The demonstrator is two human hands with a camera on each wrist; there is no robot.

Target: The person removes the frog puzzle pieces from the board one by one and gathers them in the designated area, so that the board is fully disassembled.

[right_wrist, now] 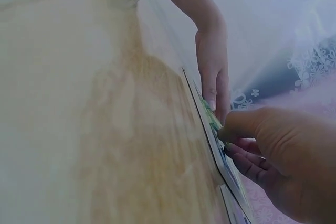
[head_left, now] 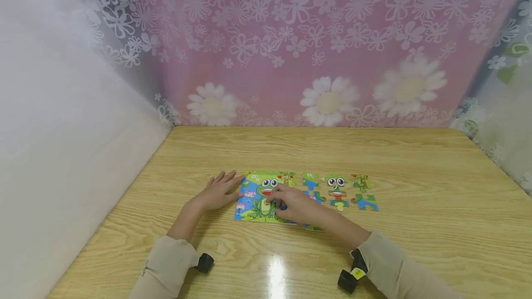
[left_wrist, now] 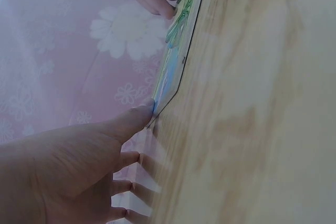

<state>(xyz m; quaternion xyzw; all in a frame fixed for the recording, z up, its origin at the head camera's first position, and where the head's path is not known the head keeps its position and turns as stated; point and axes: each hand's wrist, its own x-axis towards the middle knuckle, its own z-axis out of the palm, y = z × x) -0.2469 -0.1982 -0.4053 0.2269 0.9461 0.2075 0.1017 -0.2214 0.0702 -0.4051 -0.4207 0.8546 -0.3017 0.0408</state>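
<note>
A flat puzzle board (head_left: 248,207) with a green frog picture lies on the table. My left hand (head_left: 214,195) rests beside its left side, fingers spread on the tabletop; in the left wrist view the thumb (left_wrist: 137,116) touches the board's corner. Over the board's right half is my right hand (head_left: 296,204), fingers curled and thumb against the fingertips. It pinches a small puzzle piece (head_left: 284,206), mostly hidden by the fingers. In the right wrist view the right hand (right_wrist: 286,150) works close over the board's surface.
Right of the board, loose puzzle pieces lie in rows, among them one with the frog's eyes (head_left: 335,182) and a blue-green one (head_left: 366,203). My right forearm covers part of the lowest row. A floral curtain (head_left: 299,59) hangs behind the wooden table (head_left: 436,188).
</note>
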